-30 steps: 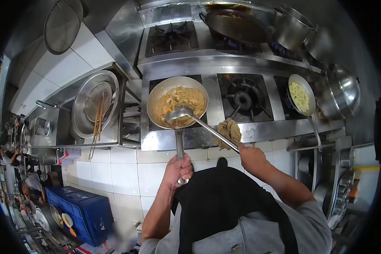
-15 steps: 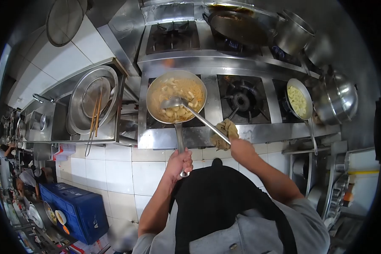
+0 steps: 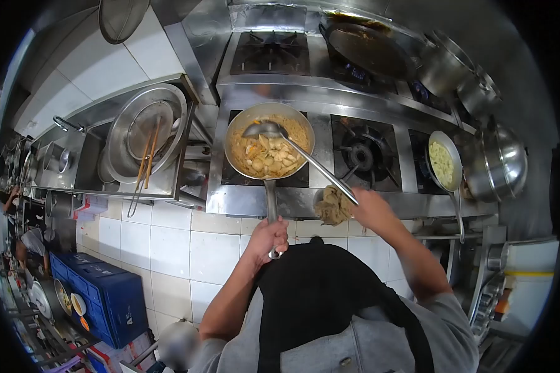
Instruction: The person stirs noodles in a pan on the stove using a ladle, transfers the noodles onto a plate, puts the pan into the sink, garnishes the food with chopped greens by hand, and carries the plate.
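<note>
pan (image 3: pixel 269 110) in left hand (image 3: pixel 268 239)

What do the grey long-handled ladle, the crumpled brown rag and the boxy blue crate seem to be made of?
Grey long-handled ladle: metal, probably stainless steel; smooth, with bright highlights along the shaft.
Crumpled brown rag: cloth, matte, judging by its soft folds; can't tell the fibre.
Boxy blue crate: likely rigid plastic; solid colour, straight edges.
</note>
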Action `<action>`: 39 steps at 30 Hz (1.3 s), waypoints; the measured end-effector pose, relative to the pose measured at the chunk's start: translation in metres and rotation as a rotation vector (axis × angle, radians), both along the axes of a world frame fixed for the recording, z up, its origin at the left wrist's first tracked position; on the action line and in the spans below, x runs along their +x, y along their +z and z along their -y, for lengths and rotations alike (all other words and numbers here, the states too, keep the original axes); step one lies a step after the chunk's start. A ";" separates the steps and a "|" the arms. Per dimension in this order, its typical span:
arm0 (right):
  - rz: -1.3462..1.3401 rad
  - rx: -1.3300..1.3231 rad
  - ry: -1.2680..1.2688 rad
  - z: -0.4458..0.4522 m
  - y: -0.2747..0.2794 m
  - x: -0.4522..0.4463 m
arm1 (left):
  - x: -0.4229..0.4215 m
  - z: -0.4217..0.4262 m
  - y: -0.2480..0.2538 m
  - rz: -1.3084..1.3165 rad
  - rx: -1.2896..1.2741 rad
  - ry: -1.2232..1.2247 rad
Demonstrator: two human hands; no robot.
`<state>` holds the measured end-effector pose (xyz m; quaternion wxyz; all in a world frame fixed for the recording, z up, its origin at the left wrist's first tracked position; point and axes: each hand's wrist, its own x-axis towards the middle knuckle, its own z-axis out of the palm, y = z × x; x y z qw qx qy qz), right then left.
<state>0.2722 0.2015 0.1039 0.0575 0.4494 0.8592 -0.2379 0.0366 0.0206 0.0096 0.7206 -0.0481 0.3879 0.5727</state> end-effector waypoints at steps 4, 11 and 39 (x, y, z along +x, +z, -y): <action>0.128 -0.030 -0.015 0.011 0.020 0.021 | 0.000 0.003 -0.004 0.049 0.011 0.002; 0.228 -0.065 0.001 0.028 -0.040 0.010 | 0.000 0.000 0.000 -0.006 -0.003 -0.014; 0.386 -0.847 0.874 0.071 0.039 0.013 | 0.288 0.218 0.085 0.032 0.020 0.966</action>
